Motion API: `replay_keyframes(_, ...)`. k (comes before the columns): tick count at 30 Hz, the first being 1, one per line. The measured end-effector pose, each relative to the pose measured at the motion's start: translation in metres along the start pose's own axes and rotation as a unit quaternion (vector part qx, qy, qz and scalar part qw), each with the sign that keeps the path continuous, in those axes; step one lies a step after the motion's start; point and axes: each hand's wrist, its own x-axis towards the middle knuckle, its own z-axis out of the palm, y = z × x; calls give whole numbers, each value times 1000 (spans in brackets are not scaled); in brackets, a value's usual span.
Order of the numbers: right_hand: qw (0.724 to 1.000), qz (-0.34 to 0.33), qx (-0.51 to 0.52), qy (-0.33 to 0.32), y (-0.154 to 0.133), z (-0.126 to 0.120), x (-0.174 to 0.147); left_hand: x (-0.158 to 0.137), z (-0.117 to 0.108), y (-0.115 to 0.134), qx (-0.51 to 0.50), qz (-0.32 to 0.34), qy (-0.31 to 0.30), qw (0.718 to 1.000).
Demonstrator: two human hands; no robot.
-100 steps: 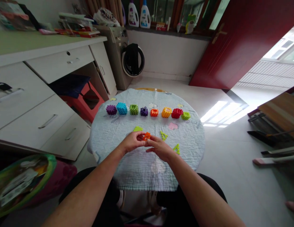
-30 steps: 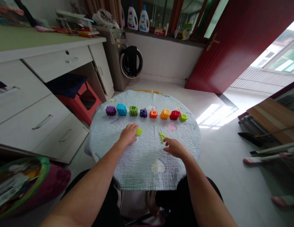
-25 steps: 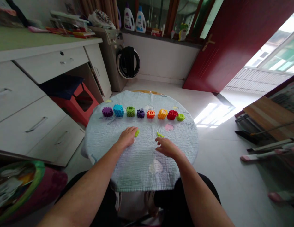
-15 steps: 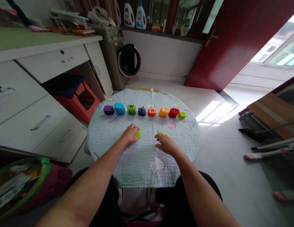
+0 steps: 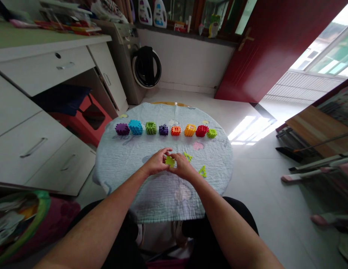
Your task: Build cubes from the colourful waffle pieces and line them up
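Observation:
Between my two hands is a yellow-green toothed building piece (image 5: 170,161), held just above the cloth. My left hand (image 5: 157,161) grips its left side, fingers closed. My right hand (image 5: 182,166) has its fingers closed on the right side of the same piece. Past my right hand lies a yellow-green triangular piece (image 5: 187,156), and a second triangular piece (image 5: 202,171) rests to the right of my wrist. Whether the held piece is one part or several joined parts, I cannot tell.
Across the far part of the cloth-covered table (image 5: 120,157) stands a row of coloured toothed blocks, from a purple block (image 5: 122,129) to a small green block (image 5: 212,133). A red stool (image 5: 99,114) is at the left, and a full bin (image 5: 47,209) stands lower left.
My right hand has moved left from beside the triangular pieces and now holds the yellow-green piece together with my left hand. Both triangular pieces are more visible.

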Motion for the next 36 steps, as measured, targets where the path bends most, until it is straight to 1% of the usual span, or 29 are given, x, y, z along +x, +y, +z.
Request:
replay_keyframes(3, 1000, 1, -12, -11, 6, -10, -4, 0, 0, 1, 32, 1, -7, 999)
replay_keyframes(5, 997, 31, -54, -34, 17, -25, -12, -1, -1, 1, 104, 5, -15, 994)
replay_keyframes(7, 985, 105, -123, -56, 32, -43, -23, -3, -4, 1, 208, 4, -31, 978)
replay_keyframes(10, 945, 251, -190, -88, 55, -64, -41, -5, -10, 0, 330, -17, -42, 943)
replay_keyframes(12, 921, 313, -200, -120, 65, -67, -49, -5, -14, -1, 369, -35, -43, 928)
replay_keyframes(14, 909, 340, -200, -133, 66, -60, -51, -5, -18, -2, 391, -52, -56, 917)
replay_keyframes(16, 908, 345, -202, -126, 61, -48, -50, -6, -20, -2, 408, -62, -73, 908)
replay_keyframes(19, 915, 331, -204, -105, 52, -30, -44, -9, -21, 0, 420, -65, -87, 901)
replay_keyframes(21, 922, 318, -200, -91, 51, -25, -42, -12, -23, 2, 418, -67, -90, 901)
replay_keyframes(23, 933, 299, -189, -64, 53, -27, -39, -14, -26, 4, 415, -71, -89, 902)
replay_keyframes(25, 949, 280, -142, -24, 59, -33, -36, -14, -30, 4, 415, -78, -82, 903)
replay_keyframes(27, 962, 268, -48, 14, 65, -40, -29, -13, -35, 2, 418, -84, -72, 902)
replay_keyframes(29, 965, 256, 49, 44, 69, -43, -21, -11, -39, -1, 424, -93, -63, 899)
replay_keyframes(31, 965, 237, 87, 72, 72, -43, -11, -10, -44, -4, 432, -108, -53, 894)
replay_keyframes(33, 968, 225, 50, 101, 75, -40, -2, -11, -48, -6, 440, -125, -44, 888)
replay_keyframes(36, 964, 226, -63, 126, 79, -36, 6, -13, -53, -7, 438, -131, -41, 888)
